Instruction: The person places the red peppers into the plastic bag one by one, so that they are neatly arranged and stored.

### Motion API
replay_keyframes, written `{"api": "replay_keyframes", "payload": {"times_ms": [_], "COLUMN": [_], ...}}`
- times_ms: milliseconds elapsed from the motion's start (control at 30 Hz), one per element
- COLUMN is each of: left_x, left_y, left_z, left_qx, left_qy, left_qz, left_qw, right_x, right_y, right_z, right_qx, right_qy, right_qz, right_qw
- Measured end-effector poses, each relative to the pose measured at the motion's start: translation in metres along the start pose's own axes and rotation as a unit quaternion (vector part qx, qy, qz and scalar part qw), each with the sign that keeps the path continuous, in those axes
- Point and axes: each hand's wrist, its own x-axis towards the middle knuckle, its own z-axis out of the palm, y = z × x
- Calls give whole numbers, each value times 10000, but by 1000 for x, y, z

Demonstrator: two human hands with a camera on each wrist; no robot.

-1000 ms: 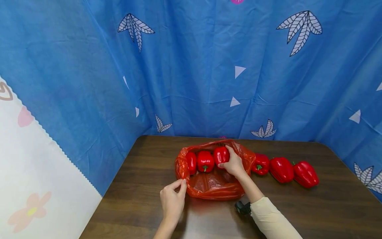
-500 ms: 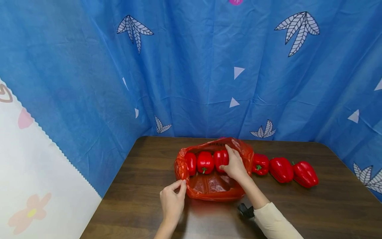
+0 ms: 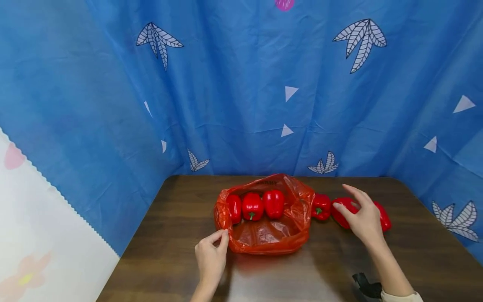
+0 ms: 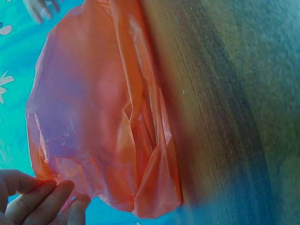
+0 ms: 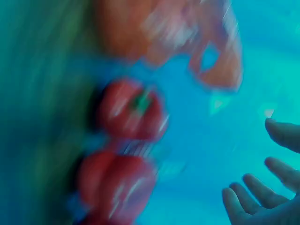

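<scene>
A red plastic bag (image 3: 264, 247) lies with its mouth wide on the table, and three red bell peppers (image 3: 273, 204) sit side by side inside it. My left hand (image 3: 211, 255) pinches the bag's near left rim between thumb and fingers; the left wrist view shows those fingertips at the edge of the bag (image 4: 103, 103). To the right, my right hand (image 3: 364, 216) hovers with fingers spread and holds nothing. Beneath or behind it are two red bell peppers, both partly hidden in the head view. Another bell pepper (image 3: 320, 206) rests beside the bag's right wall.
The brown wooden table (image 3: 162, 260) ends at a blue leaf-patterned curtain (image 3: 241, 84) behind and at the sides. A white cloth (image 3: 45, 235) with a flower print hangs at the left. A black wrist device (image 3: 367, 286) is by the right forearm.
My right hand has let go of the third bell pepper inside the bag and moved right, over the peppers outside. The left hand keeps its pinch on the rim.
</scene>
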Motion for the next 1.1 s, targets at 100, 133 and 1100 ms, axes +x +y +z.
{"api": "replay_keyframes", "payload": {"times_ms": [100,133,1100], "left_x": [1,1,2], "left_y": [-1,-2,-3], "left_z": [-3,-4,-2], "left_qx": [9,3,-37], "left_qy": [0,-13,-183], "left_qz": [-6,-8,-117], "left_qw": [10000,10000,9998], "right_x": [4,5,5], "right_y": [39,52,142], "right_z": [-15,-20,-39], "right_qx": [-278,-319,183], "right_qy": [138,108,-1657], "right_qz": [367,535,1780], "right_qw": [9988,9980,9698]}}
